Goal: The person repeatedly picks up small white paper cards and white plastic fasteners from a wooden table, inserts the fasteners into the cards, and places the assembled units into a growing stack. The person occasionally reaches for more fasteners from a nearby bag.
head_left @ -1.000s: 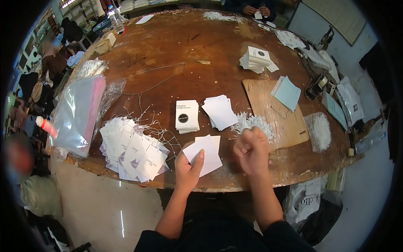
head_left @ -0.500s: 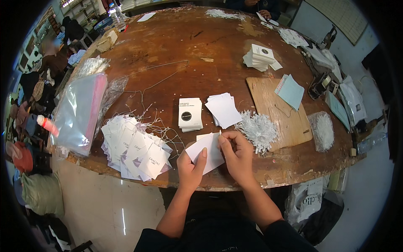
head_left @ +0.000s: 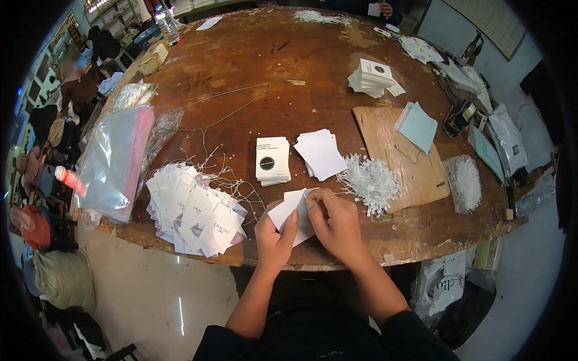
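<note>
My left hand (head_left: 274, 242) is closed on a blank white hang tag (head_left: 305, 225), its thumb lying across the face. My right hand (head_left: 337, 227) pinches at the tag's upper corner; what its fingertips hold is hidden. Just beyond are a stack of printed cards (head_left: 273, 157) with a black circle and a stack of blank white cards (head_left: 320, 156). A bundle of white tag strings (head_left: 370, 185) lies by my right hand. Left of my left hand, finished-looking tags with strings (head_left: 195, 210) are heaped near the table edge.
The wooden table (head_left: 289, 60) curves around me. A wooden board (head_left: 376, 129) bears blue-green paper (head_left: 417, 129). Clear plastic bags (head_left: 114, 162) lie left; a bagged white bundle (head_left: 462, 183) lies right. Another card stack (head_left: 372, 78) stands farther back. Across the table, another person's hand (head_left: 386, 9) holds a card.
My right fingers have shifted slightly left along the tag's upper corner, and a small white tip seen there earlier is now hidden. The person across has raised a white card.
</note>
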{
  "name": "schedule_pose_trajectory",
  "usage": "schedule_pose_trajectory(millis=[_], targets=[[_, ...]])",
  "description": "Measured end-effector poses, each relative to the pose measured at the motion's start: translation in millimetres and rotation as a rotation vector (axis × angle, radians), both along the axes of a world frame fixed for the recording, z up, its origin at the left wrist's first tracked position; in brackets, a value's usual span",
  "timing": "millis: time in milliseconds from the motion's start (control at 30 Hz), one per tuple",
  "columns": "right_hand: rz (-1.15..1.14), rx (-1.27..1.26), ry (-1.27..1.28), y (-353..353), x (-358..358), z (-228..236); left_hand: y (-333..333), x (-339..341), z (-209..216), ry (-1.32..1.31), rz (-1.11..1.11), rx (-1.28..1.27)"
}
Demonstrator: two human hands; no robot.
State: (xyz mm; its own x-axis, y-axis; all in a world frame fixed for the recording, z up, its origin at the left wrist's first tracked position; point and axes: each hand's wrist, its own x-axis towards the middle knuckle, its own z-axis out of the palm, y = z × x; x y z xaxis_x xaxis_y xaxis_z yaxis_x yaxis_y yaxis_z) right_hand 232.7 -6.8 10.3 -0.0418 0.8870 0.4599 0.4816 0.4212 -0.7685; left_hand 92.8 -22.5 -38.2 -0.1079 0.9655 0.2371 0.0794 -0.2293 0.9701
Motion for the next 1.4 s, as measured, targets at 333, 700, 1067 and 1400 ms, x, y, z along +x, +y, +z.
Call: schedule_pose_trajectory(millis=[333,700,1067,1400], targets=[[0.08,-0.115,0.037,1,9,4,2,0,3,0.19,0.0,0.206],[0.156,-0.602,0.467,10,6,9,-11,-17,18,1.002,0.308,0.72],[0.053,0.225,-0.41,100,-17,-8,2,-145,17,1.316,0.676,0.167],[0.198,-0.049,-0.667,117,-19,-10,-6,-129,28,1.194,0.586,0.165]])
